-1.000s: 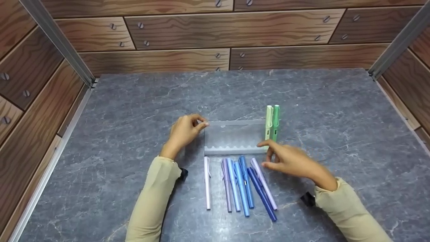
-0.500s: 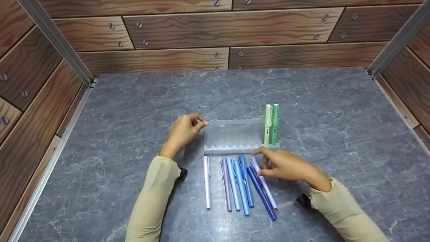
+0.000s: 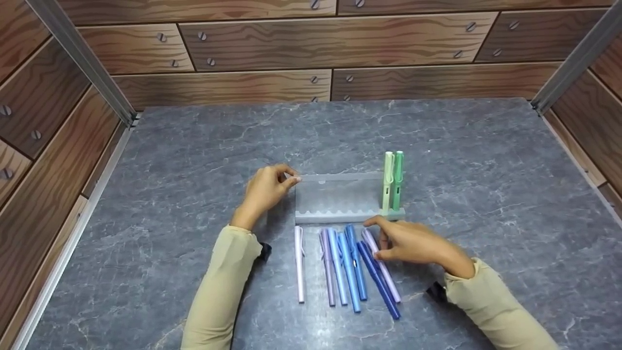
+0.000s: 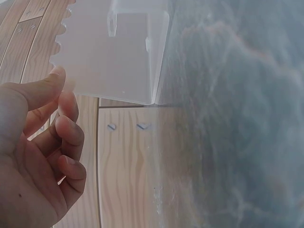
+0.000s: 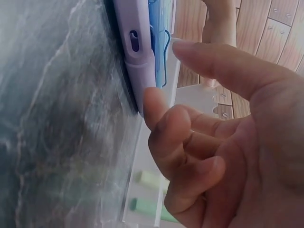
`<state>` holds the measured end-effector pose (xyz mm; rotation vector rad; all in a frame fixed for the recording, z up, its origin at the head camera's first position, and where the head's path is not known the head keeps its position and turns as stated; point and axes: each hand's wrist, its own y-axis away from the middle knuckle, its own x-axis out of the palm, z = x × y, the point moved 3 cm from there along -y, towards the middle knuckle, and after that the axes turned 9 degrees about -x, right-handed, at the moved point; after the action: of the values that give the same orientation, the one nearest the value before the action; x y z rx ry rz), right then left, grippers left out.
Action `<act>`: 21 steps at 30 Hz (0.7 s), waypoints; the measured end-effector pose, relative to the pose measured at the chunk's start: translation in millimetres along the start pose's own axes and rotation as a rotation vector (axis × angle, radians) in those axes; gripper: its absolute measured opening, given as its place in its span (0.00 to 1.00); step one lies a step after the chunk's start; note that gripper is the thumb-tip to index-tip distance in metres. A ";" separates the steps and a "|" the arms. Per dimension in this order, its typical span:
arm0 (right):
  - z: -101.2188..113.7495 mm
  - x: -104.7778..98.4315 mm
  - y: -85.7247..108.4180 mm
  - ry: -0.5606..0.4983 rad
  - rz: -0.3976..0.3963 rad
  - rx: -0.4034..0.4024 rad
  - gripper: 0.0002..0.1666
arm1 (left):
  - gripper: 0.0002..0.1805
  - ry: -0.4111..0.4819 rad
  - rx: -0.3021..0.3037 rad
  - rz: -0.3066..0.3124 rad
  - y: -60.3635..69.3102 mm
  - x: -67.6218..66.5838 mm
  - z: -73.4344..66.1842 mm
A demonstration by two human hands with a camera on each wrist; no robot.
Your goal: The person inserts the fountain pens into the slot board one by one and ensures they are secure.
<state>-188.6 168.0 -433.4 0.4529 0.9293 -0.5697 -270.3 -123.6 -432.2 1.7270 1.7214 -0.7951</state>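
Observation:
My left hand (image 3: 267,192) pinches the upper left corner of a clear notched pen stand (image 3: 340,218); in the left wrist view, thumb and fingertips of the hand (image 4: 42,128) meet at the stand's edge (image 4: 109,57). A pale green pen (image 3: 387,184) and a green pen (image 3: 398,184) stand side by side at its right end. My right hand (image 3: 418,245) is over the cap end of a lilac pen (image 3: 388,279). In the right wrist view a fingertip of this hand (image 5: 213,137) touches or nearly touches the lilac pen (image 5: 135,42), thumb and finger apart.
Left of the lilac pen lie a dark blue pen (image 3: 381,287), several blue pens (image 3: 351,282) and a purple pen (image 3: 328,272). A whitish pen (image 3: 299,272) lies apart, farther left. Wood-patterned walls (image 3: 291,43) enclose the grey marbled table (image 3: 194,146).
My right hand has moved down and left from the stand's right end to the lilac pen's cap end, uncovering the feet of the green pens. My left hand has stayed put.

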 end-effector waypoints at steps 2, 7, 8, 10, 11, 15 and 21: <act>-0.3 1.0 -0.5 0.006 0.002 0.003 0.36 | 0.11 0.001 -0.001 0.002 -0.1 0.1 -0.4; -0.5 3.4 -1.1 0.018 0.012 0.012 0.36 | 0.11 0.001 -0.003 0.006 -0.1 0.7 -1.0; -0.5 3.9 -1.1 0.021 0.013 0.014 0.36 | 0.11 0.001 -0.002 0.007 -0.1 0.9 -0.9; -0.4 4.9 -1.2 0.023 0.015 0.017 0.36 | 0.12 -0.001 -0.001 0.009 0.0 1.1 -0.8; -0.3 5.3 -1.2 0.026 0.016 0.018 0.35 | 0.12 -0.003 -0.001 0.010 0.1 1.1 -0.9; 0.6 5.9 -1.4 0.035 0.020 0.025 0.35 | 0.12 -0.004 0.002 0.012 -0.1 0.6 -0.8; 1.9 4.8 -1.2 0.057 0.017 0.062 0.36 | 0.11 -0.008 -0.002 0.008 -0.5 -0.6 -0.6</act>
<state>-186.0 164.8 -436.6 0.5345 0.9633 -0.5742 -270.8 -123.5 -431.3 1.7262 1.7085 -0.7958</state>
